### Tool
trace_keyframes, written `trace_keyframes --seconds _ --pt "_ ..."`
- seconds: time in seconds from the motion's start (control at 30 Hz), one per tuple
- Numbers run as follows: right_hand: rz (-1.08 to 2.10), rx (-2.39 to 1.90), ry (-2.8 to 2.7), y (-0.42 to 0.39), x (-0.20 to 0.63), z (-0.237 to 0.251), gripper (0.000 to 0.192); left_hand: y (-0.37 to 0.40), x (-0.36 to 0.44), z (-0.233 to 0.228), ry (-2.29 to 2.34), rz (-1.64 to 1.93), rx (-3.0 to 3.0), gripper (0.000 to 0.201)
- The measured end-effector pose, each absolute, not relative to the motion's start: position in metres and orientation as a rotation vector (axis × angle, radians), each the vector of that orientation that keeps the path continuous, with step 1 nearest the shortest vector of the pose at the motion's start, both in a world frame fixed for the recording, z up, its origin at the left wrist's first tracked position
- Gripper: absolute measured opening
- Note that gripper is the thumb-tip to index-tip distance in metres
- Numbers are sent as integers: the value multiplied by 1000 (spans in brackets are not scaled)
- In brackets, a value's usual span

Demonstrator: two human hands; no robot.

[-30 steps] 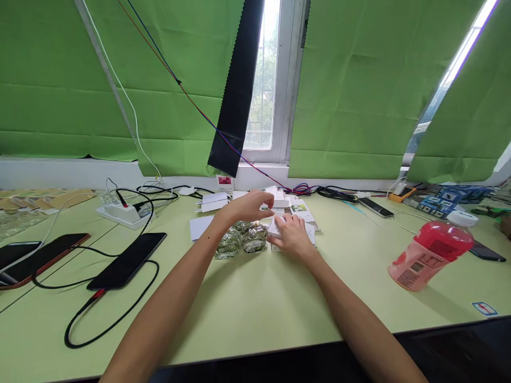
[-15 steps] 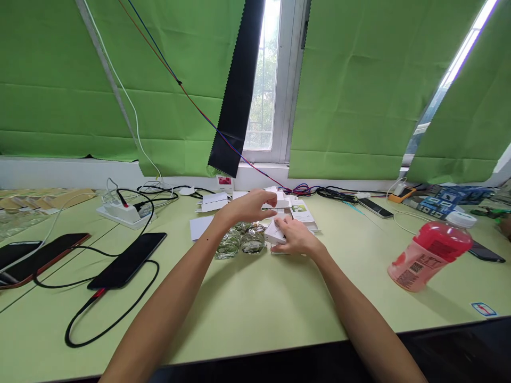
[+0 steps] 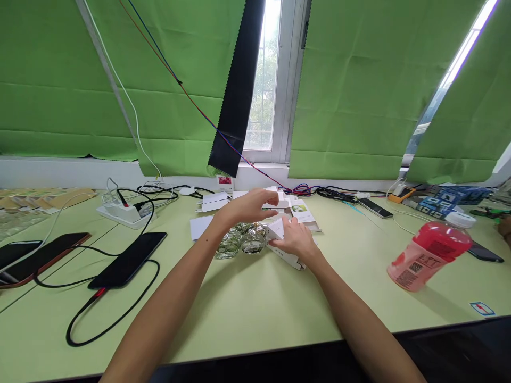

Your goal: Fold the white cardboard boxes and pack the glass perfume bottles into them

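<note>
Moved: since a second ago we've tipped the white box [image 3: 285,250] up off the stack; it lay flat then, now it's tilted.
Right hand [image 3: 297,240]: clamped round the box, fingers over its top face.
Left hand [image 3: 251,205]: curled narrow above the box at 11 o'clock; holds maybe a small white piece, we cannot tell.
Box position: mid counter [image 3: 255,308], just beside the glass bottles [image 3: 241,240] at its 9 o'clock.
Long axis: runs 10 to 4 o'clock, far end raised.
Progress: box picked out; bottles sit unboxed; flat cartons [image 3: 213,201] behind unfolded.
</note>
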State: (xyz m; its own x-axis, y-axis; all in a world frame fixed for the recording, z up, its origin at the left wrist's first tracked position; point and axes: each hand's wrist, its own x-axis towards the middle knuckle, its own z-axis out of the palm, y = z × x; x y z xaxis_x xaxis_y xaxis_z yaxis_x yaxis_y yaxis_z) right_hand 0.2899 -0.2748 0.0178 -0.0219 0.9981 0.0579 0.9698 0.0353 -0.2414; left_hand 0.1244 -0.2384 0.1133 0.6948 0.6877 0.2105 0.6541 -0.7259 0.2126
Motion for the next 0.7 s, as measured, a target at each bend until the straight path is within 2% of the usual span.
trace_keyframes --seconds 0.3,0.7 --pt "194 -2079 -2057 -274 288 14 74 -242 126 116 1101 427 2777 16" --pt "214 -2080 -2043 -275 285 15 67 -238 122 115 1098 442 2770 19"
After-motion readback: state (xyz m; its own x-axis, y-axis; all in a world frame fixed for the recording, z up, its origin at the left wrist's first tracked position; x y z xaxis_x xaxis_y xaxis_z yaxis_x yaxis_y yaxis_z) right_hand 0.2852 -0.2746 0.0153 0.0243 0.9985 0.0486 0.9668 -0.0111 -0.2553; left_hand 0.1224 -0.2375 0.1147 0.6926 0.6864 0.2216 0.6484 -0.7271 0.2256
